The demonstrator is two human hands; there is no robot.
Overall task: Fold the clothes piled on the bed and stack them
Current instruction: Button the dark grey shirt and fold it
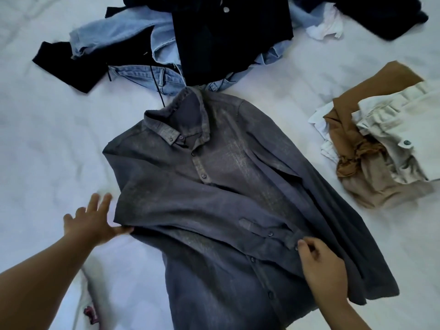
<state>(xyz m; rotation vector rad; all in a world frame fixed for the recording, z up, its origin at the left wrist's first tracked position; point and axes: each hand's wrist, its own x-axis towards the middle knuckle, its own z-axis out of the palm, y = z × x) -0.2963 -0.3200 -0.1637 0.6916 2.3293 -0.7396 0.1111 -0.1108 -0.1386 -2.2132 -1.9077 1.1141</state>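
A grey button-up shirt (214, 198) lies front-up on the white bed (47, 139), collar away from me. One sleeve is folded across its chest, the cuff ending near the button line. My left hand (92, 220) is spread flat beside the shirt's left edge, its thumb touching the fold. My right hand (321, 265) rests on the shirt at the right, fingers curled and pinching the cuff. A pile of unfolded clothes (190, 44) lies beyond the collar.
The far pile holds dark garments and light blue denim, with a white piece (326, 25) at the back right. Tan, cream and white clothes (381, 148) lie heaped at the right. A small pink item (91, 314) sits near my left forearm.
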